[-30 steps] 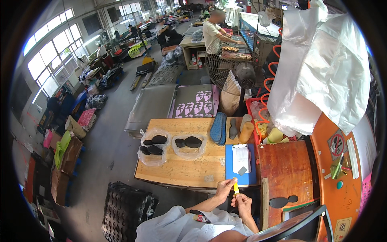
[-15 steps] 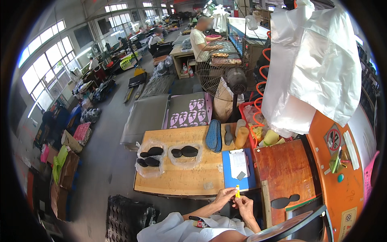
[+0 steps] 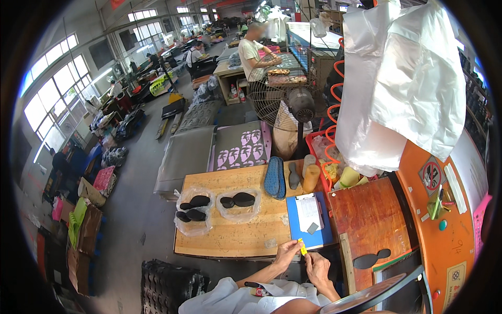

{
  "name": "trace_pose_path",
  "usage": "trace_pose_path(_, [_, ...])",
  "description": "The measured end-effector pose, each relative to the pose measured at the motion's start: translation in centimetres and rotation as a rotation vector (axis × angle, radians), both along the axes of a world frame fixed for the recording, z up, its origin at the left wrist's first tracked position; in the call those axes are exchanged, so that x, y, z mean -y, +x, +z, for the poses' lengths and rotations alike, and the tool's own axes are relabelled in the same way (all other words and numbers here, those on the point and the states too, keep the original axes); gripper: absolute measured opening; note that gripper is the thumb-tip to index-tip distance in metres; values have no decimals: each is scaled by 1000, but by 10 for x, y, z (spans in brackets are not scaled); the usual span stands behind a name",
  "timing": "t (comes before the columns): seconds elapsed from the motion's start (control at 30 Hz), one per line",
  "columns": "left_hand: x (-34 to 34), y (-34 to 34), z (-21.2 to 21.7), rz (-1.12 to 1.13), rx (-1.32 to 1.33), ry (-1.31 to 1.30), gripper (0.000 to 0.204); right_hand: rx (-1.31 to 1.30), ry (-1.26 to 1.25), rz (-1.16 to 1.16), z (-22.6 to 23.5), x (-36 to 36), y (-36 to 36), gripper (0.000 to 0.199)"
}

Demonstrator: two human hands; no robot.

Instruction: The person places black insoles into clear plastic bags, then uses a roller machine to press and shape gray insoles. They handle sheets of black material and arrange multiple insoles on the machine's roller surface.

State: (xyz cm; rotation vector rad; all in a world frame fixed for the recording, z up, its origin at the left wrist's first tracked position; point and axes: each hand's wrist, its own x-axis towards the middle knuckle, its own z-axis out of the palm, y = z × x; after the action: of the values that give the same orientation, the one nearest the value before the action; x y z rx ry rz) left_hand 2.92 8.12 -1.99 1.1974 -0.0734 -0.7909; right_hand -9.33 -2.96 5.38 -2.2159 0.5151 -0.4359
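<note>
Just over the near edge of the wooden table [image 3: 225, 242], a short yellow strip with dark marks [image 3: 303, 248] spans my two hands. Fingers of my left hand [image 3: 285, 254] pinch its upper end. My right hand [image 3: 317, 268] has its fingertips closed at the lower end. Beyond them lies a blue clipboard [image 3: 295, 228] with white paper [image 3: 307, 210] and a small grey piece [image 3: 312, 228] on it. Farther left, black sole-shaped pieces [image 3: 243, 199] rest on clear plastic bags [image 3: 219, 210]. A pair of blue soles [image 3: 273, 178] stays near the table's back edge.
A caged fan [image 3: 301, 104] stands behind the table beside a red crate [image 3: 316, 140]. White plastic sheets [image 3: 413, 78] hang at the right above a reddish-brown board [image 3: 371, 217], where another black sole [image 3: 370, 260] lies. A co-worker [image 3: 251, 52] stands at a far table.
The yellow strip has tilted and shifted slightly left with my left hand. My right hand has moved slightly lower along it. The view has turned slightly.
</note>
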Motion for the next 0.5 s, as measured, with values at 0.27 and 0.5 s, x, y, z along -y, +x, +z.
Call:
trace_pose_path(0.27, [1,0,5,69,-66,-62,20,-24,8,-16,-7,0,5,17])
trace_pose_path(0.5, [-5,3,8,56,-63,-3,18,-49,384,-30,-12,-1,8,21])
